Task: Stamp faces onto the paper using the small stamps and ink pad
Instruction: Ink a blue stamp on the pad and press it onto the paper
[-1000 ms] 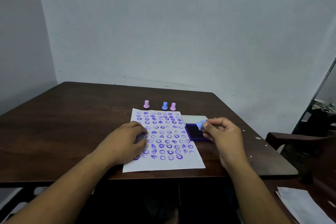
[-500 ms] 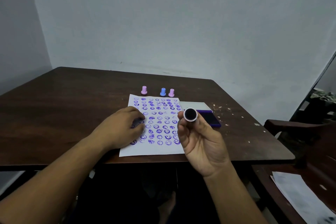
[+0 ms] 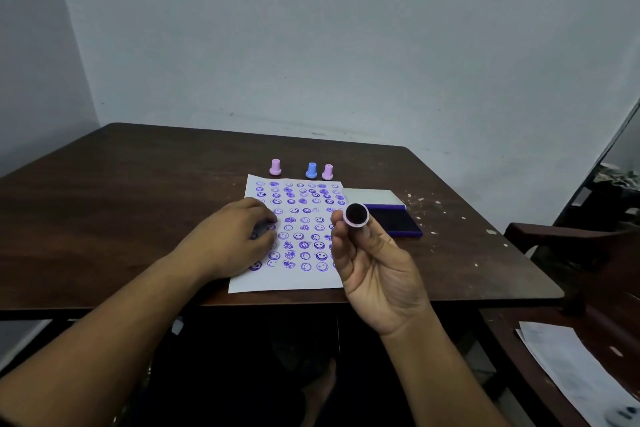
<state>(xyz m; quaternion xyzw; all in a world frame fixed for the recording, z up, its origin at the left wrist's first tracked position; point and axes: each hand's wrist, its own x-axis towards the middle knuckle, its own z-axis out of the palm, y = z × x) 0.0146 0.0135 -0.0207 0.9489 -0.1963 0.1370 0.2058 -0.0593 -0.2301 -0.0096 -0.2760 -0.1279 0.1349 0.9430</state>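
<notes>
A white paper (image 3: 298,281) covered with several rows of purple stamped faces lies near the front edge of the dark wooden table (image 3: 138,191). My left hand (image 3: 235,239) rests flat on the paper's left side. My right hand (image 3: 374,270) is raised above the paper's right edge, palm toward me, pinching a small stamp (image 3: 356,216) with its dark inked face turned up at the camera. The open purple ink pad (image 3: 398,222) lies just right of the paper, its white lid (image 3: 372,197) behind it. A pink stamp (image 3: 275,167), a blue stamp (image 3: 311,170) and another pink stamp (image 3: 327,172) stand beyond the paper.
White specks dot the table's right part (image 3: 436,218). A dark wooden chair (image 3: 568,246) stands at the right, with a white sheet (image 3: 575,367) lying low beside it. Pale walls close off the back and left.
My right hand lifted the stamp off the ink pad, swung left over the paper's edge and turned its inked face toward me. My left hand stayed on the paper.
</notes>
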